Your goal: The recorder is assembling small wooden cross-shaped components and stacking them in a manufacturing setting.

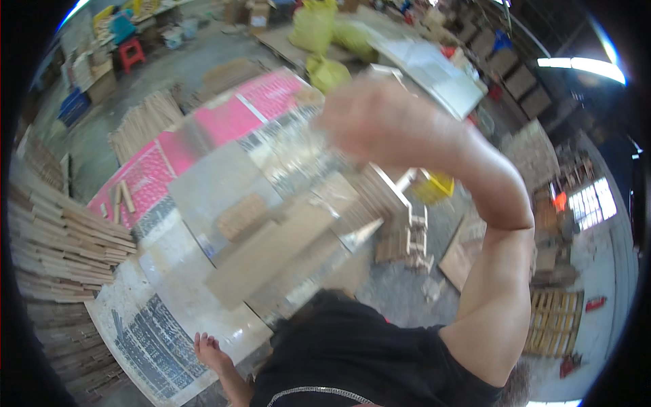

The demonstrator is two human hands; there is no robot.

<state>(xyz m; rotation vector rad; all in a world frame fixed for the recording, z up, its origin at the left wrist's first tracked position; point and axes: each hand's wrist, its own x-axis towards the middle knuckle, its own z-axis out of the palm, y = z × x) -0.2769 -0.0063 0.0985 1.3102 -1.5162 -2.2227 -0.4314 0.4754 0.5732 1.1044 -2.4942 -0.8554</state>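
My right arm is raised and bent across the right side. Its hand (359,122) hangs over the far part of the work surface, so smeared by motion that its fingers cannot be made out. Low on the left, my left hand (211,351) is beside the near edge of the sheet-covered surface (152,261), with fingers apart and nothing visible in them. Between the hands lie a long brown board (268,261) and a smaller brown block (241,216). Light wooden slats (369,203) lie at the board's right end.
Stacked wooden strips (64,237) line the left side. A pink printed sheet (224,122) covers the far edge, with several short sticks (122,200) on it. Yellow-green sacks (315,27) and a red stool (131,53) stand farther back. A wooden frame (417,237) is at the right.
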